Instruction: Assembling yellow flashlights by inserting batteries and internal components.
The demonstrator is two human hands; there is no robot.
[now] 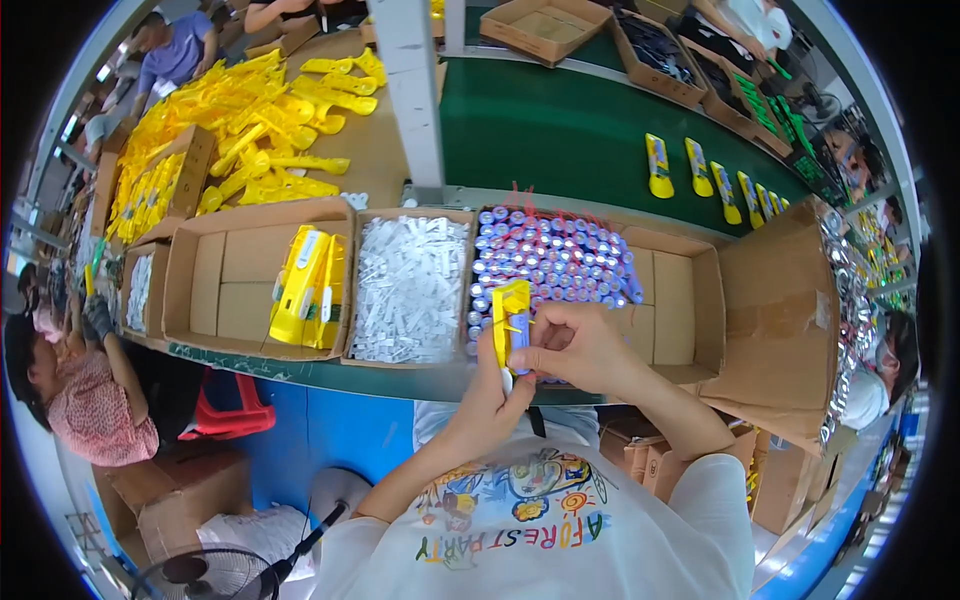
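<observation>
Over the near side of the heap of purple cells (pixel 550 250), a yellow housing (pixel 512 298) is held lengthwise, with a single purple cell (pixel 520 332) along its right side. The left hand (pixel 488 388) is closed around the housing's lower end, thumb against fingers. From the right comes the right hand (pixel 580 345), its fingers bent and its thumb reaching to that cell — whether it pinches anything, I cannot tell. Thin red wires (pixel 528 203) rise at the heap's far edge. Directly left of the heap are flat white pieces (pixel 410 290); farther left, a wide carton (pixel 215 290) holds more yellow housings (pixel 305 290). Right of the heap stand an open carton (pixel 690 300) and then a taller one (pixel 775 310). Beyond the heap runs a green belt (pixel 540 130) — yellow units (pixel 657 165) lie on it toward the right.
</observation>
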